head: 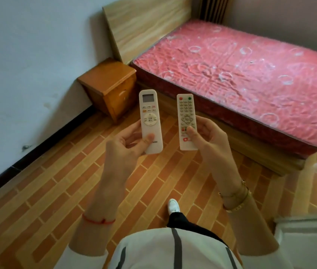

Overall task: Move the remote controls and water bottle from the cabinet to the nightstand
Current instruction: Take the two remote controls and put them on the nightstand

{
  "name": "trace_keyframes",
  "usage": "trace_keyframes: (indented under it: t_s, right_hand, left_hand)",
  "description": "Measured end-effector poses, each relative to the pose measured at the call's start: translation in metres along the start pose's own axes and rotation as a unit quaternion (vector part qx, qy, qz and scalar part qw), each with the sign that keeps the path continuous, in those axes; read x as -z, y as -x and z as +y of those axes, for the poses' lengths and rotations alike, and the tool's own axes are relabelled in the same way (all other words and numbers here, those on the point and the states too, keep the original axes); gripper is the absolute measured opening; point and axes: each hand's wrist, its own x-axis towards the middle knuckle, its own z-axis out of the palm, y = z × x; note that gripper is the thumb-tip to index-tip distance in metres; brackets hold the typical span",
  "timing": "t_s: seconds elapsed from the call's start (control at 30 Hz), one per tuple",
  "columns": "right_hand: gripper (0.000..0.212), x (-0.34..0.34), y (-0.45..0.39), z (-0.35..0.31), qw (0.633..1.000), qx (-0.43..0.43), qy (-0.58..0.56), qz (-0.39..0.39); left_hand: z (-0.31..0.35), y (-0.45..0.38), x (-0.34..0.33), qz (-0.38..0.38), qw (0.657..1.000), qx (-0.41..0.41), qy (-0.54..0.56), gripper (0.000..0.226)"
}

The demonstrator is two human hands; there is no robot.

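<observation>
While I watch through the head camera, I see my left hand [126, 141] with its grip clamped on the air-conditioner remote [150, 121], thumb pressed on the lower face and fingers behind it. That remote is white with a small grey screen at its top end, held upright and tipped slightly away from me. Just right of it, apart and not touching, my right hand [208, 137] has its grip clamped on the TV remote [186, 122], thumb across the lower buttons; red and green keys show at its far end. Both remotes hang in the air over the floor [56, 183], which is laid in a brick pattern of orange and tan.

Beyond the left grip and a little to its left stands the nightstand [108, 85], an orange-brown wooden box with a bare top, set against the pale wall [27, 65] with its black skirting. Beyond the right grip and stretching off to the right lies the bed [241, 82], a pink patterned mattress under clear plastic on a light wooden frame, with the headboard [144, 26] beside the nightstand. Below the grips I see a white shoe [173, 206], a red string on the left wrist and gold bracelets on the right. I see no water bottle or cabinet from this view.
</observation>
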Motion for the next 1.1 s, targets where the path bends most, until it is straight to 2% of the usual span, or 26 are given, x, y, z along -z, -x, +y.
trace_keyframes:
  t_s: [0.47, 0.93, 1.1]
  right_hand:
    - [0.035, -0.012, -0.236, 0.001, 0.989, 0.000, 0.020, -0.147]
    - [0.035, -0.099, -0.483, 0.005, 0.980, 0.005, 0.017, -0.200]
    - [0.036, -0.142, -0.563, -0.011, 0.977, 0.015, 0.005, -0.211]
  left_hand:
    - [0.022, -0.176, -0.057, 0.128, 0.990, 0.035, 0.053, 0.049]
    - [0.033, -0.413, -0.051, 0.185, 0.980, 0.032, 0.061, 0.054]
    - [0.050, -0.496, -0.039, 0.199, 0.978, 0.028, 0.056, 0.070]
